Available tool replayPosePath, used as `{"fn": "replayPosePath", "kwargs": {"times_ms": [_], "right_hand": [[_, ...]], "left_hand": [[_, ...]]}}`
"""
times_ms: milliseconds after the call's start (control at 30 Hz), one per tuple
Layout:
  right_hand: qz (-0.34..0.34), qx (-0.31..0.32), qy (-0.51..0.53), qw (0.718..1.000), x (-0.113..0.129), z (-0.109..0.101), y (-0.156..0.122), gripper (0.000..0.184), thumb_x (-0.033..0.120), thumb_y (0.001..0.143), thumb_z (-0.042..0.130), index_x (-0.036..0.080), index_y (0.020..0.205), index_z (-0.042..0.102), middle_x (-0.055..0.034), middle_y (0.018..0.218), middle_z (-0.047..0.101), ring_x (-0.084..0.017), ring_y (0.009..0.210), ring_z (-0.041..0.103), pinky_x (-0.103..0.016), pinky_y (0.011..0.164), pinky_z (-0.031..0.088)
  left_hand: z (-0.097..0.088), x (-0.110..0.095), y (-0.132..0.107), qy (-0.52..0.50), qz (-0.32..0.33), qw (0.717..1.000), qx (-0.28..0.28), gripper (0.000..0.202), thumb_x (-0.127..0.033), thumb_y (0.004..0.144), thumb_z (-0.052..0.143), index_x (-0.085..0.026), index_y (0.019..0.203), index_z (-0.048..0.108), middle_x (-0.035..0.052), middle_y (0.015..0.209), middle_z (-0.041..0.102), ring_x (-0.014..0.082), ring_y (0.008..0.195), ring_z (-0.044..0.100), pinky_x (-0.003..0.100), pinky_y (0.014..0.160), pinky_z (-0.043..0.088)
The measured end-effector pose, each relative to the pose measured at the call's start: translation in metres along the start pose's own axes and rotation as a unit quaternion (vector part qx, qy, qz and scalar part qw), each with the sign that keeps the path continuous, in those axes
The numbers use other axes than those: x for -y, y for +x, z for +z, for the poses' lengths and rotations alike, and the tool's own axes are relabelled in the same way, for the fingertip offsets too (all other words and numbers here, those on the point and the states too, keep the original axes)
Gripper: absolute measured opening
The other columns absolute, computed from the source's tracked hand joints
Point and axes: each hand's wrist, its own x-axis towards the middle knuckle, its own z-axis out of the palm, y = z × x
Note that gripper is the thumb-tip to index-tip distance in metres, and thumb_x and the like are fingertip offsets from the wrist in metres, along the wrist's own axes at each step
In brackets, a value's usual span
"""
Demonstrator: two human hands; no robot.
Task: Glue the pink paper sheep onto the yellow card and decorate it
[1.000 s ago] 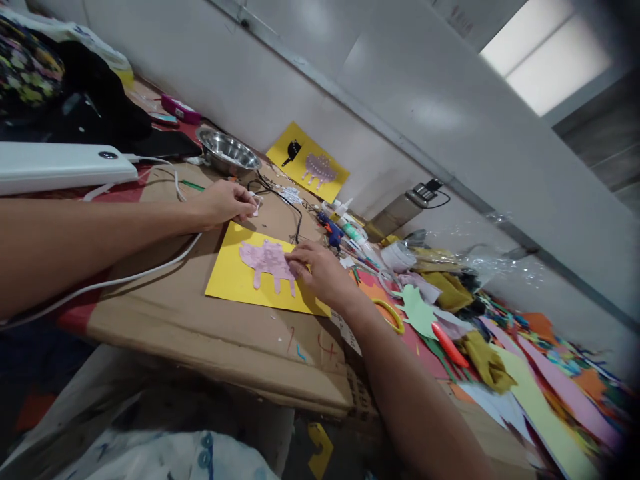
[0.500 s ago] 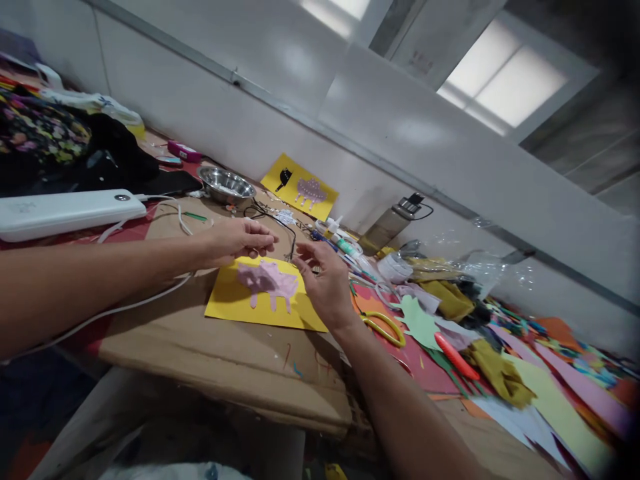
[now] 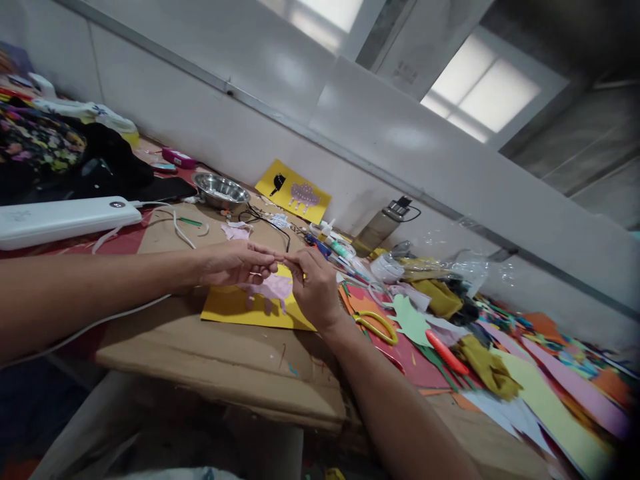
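L hand (image 3: 237, 262), R hand (image 3: 316, 285), tips together, abv yel. card (image 3: 234, 309)

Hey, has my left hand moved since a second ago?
Yes. Judged against the steel bowl, your left hand has moved rightward and closer to you, and now meets your right hand.

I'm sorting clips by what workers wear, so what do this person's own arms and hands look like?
The left forearm and right forearm are bare, with no sleeve in view. The left hand and right hand are ungloved. No watch, bracelet or ring can be made out, though the fingers are too small for fine detail.
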Motion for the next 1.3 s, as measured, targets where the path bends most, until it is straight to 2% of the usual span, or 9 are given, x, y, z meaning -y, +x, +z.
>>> {"fn": "replayPosePath", "kwargs": {"times_ms": [333,533,633,733,900,1067,1167,1233,1300], "right_hand": [[-0.175,-0.012,-0.101,0.979,-0.005,-0.004,0.001,0.018,0.015,0.094,0.044,0.021,0.077,0.049,-0.0051,0.071,0.054,-0.020,0.071,0.047,-0.033,0.067,0.041],[-0.055,-0.025,-0.068,0.996,-0.010,-0.001,-0.001,0.018,0.019,0.096,0.036,0.022,0.081,0.043,-0.0047,0.077,0.050,-0.020,0.075,0.046,-0.032,0.068,0.040],[0.032,-0.038,0.003,0.999,-0.010,-0.007,-0.003,0.017,0.023,0.097,0.034,0.023,0.081,0.040,-0.0029,0.077,0.048,-0.018,0.072,0.046,-0.031,0.066,0.038],[0.051,0.010,0.044,0.998,-0.001,-0.015,-0.005,0.018,0.024,0.097,0.033,0.022,0.081,0.040,-0.0017,0.075,0.049,-0.017,0.068,0.046,-0.029,0.062,0.036],[-0.042,0.071,0.058,0.995,0.029,-0.024,-0.005,0.032,0.030,0.100,0.028,0.022,0.072,0.041,0.0001,0.065,0.048,-0.014,0.060,0.043,-0.027,0.057,0.034],[-0.148,0.192,0.206,0.948,0.058,-0.028,-0.006,0.045,0.044,0.092,0.052,0.021,0.056,0.038,0.0026,0.056,0.046,-0.011,0.056,0.045,-0.024,0.053,0.032],[-0.163,0.269,0.276,0.908,0.070,-0.028,-0.012,0.027,0.045,0.083,0.065,0.019,0.081,0.059,-0.0035,0.083,0.063,-0.012,0.076,0.058,-0.020,0.063,0.042],[-0.151,0.294,0.286,0.899,0.074,-0.026,-0.016,0.037,0.043,0.081,0.067,0.018,0.106,0.059,-0.0083,0.105,0.064,-0.013,0.091,0.060,-0.020,0.073,0.046],[-0.145,0.314,0.274,0.898,0.075,-0.023,-0.020,0.042,0.043,0.083,0.066,0.018,0.115,0.056,-0.0096,0.111,0.062,-0.014,0.095,0.059,-0.021,0.078,0.047]], "left_hand": [[0.005,-0.002,-0.006,-0.033,-0.051,0.998,0.024,0.011,-0.012,0.078,0.070,-0.006,0.086,0.071,0.0048,0.072,0.067,0.0070,0.060,0.060,0.015,0.059,0.050],[0.004,-0.007,-0.006,-0.032,-0.037,0.999,0.020,0.017,-0.011,0.080,0.066,-0.008,0.096,0.071,0.0039,0.071,0.067,0.0077,0.057,0.060,0.016,0.055,0.050],[-0.005,-0.011,-0.002,-0.010,0.020,0.999,-0.027,0.019,-0.008,0.080,0.064,-0.009,0.097,0.070,0.0041,0.068,0.066,0.0075,0.057,0.059,0.016,0.054,0.049],[-0.020,-0.015,0.004,0.039,0.095,0.990,-0.094,0.013,-0.008,0.079,0.064,-0.008,0.091,0.070,0.0048,0.066,0.065,0.0076,0.056,0.058,0.016,0.053,0.048],[-0.042,-0.025,0.012,0.055,0.173,0.965,-0.192,0.002,-0.010,0.077,0.067,-0.009,0.076,0.067,0.0045,0.064,0.063,0.0064,0.052,0.054,0.014,0.047,0.042],[-0.060,-0.039,0.014,0.148,0.209,0.927,-0.273,0.012,-0.014,0.080,0.064,-0.009,0.068,0.064,0.0028,0.059,0.060,0.0055,0.046,0.047,0.016,0.044,0.038],[-0.078,-0.052,0.013,0.189,0.213,0.885,-0.367,0.016,-0.018,0.083,0.063,-0.010,0.069,0.063,0.0036,0.064,0.061,0.0048,0.048,0.048,0.015,0.044,0.036],[-0.093,-0.062,0.013,0.179,0.202,0.873,-0.406,0.017,-0.019,0.087,0.058,-0.010,0.072,0.059,0.0028,0.064,0.058,0.0060,0.049,0.048,0.016,0.045,0.037],[-0.109,-0.074,0.015,0.172,0.166,0.868,-0.435,0.019,-0.022,0.091,0.052,-0.009,0.078,0.058,0.0050,0.064,0.058,0.0100,0.052,0.052,0.022,0.049,0.044]]}}
